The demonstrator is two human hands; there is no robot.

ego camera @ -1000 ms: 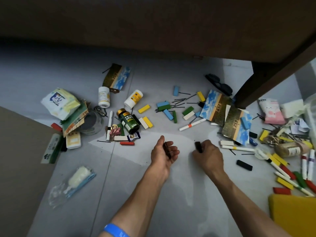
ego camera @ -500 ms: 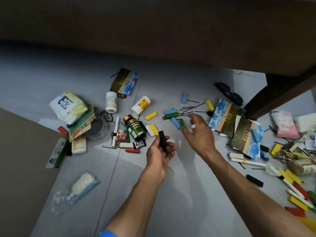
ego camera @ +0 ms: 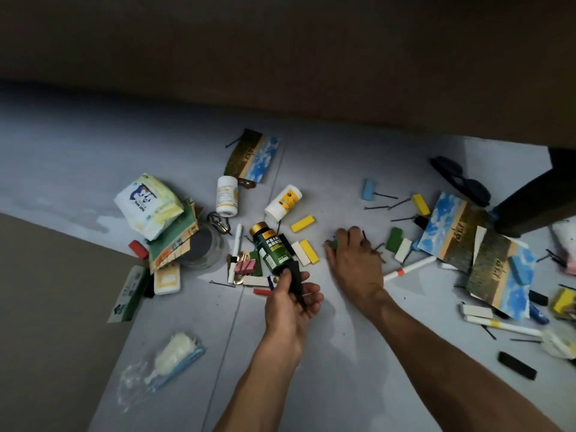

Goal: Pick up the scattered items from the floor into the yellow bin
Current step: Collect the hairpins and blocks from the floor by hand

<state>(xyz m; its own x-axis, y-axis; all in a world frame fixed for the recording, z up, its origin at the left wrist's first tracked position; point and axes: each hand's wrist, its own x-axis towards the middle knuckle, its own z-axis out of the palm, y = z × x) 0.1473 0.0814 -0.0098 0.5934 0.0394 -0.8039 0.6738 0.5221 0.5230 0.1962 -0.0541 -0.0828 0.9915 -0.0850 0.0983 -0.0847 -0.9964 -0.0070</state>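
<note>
Dim light. Pale grey floor (ego camera: 78, 145) w/ thin seams, brown table (ego camera: 280, 42) overhead at 12, dark table leg (ego camera: 536, 201) at 2, brown panel (ego camera: 46, 307) at 8.

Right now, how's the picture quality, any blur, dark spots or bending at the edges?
Head view: dim overall, the top half lost in dark brown shadow; the right hand is motion-smeared over the small blocks, the left hand and its black block sharper; wide-angle bending curves the floor edges; forearm shadows fall on the tiles.
</note>
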